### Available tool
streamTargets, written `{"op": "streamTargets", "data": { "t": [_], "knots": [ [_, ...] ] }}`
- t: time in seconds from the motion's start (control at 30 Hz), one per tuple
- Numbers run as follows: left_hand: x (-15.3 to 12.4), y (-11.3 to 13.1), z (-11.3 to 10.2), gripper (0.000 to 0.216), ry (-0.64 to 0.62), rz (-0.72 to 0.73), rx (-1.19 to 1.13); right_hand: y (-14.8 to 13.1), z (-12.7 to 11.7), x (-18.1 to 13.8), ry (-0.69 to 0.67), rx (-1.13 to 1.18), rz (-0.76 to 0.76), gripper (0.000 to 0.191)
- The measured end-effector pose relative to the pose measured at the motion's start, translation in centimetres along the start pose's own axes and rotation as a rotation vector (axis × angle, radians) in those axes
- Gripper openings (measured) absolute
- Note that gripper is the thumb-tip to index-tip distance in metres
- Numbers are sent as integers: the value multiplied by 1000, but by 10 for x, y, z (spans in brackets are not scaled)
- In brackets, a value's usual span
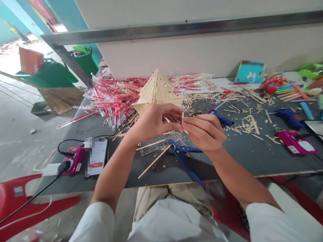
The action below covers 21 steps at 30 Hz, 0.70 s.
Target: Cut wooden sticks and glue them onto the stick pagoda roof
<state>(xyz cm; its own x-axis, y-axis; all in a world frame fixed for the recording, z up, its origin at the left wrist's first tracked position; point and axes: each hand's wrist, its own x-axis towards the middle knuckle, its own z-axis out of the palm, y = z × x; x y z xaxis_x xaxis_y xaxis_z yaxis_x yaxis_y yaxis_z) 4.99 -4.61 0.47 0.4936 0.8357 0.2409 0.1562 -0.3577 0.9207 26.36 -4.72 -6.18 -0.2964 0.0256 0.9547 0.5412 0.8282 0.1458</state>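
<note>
Pinched between the fingertips of both hands, a short wooden stick piece point(182, 117) is held upright just above the dark table point(242, 154), near its front edge. The left hand point(153, 121) is curled narrowly, thumb and forefinger closed on the piece from the left; the right hand point(205, 131) is closed on it from the right, its fingers drawn together. Only the upper end of the piece is seen clear of the fingers.

The piece is judged to be very light, stiff and thin, and likely to snap or slip if squeezed hard at the middle; a grip close to its ends, with light pressure, would suit it best.

Directly behind the hands, a pyramid-shaped model of sticks point(157, 90) is set on the table. Below the hands, blue-handled cutters point(185, 156) are laid beside a transparent ruler point(161, 145) and a long stick point(154, 161). A heap of red-and-clear wrappers point(113, 95) is piled to the left, and offcuts point(248, 122) are scattered to the right. A blue glue gun point(289, 117) and a pink charger point(295, 143) are seen further right; a phone point(97, 156) lies at the left.
</note>
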Motion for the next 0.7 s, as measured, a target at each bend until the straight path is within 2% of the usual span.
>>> {"op": "streamTargets", "data": {
  "t": [0.23, 0.4, 0.6, 0.7],
  "knots": [
    [0, -11, -22, 37, 48, 92, 302, 13, 17, 0, -113, 84, -49, 51],
    [-3, -12, -29, 38, -6, 96, 399, 12, 22, -4, -156, 202, 11, 48],
    [-6, -7, -36, 35, -65, 47, 442, 11, 22, 3, -264, 258, -44, 33],
    [-10, -2, -43, 35, -26, 34, 454, 11, 23, 15, -315, 254, -41, 28]
  ]
}}
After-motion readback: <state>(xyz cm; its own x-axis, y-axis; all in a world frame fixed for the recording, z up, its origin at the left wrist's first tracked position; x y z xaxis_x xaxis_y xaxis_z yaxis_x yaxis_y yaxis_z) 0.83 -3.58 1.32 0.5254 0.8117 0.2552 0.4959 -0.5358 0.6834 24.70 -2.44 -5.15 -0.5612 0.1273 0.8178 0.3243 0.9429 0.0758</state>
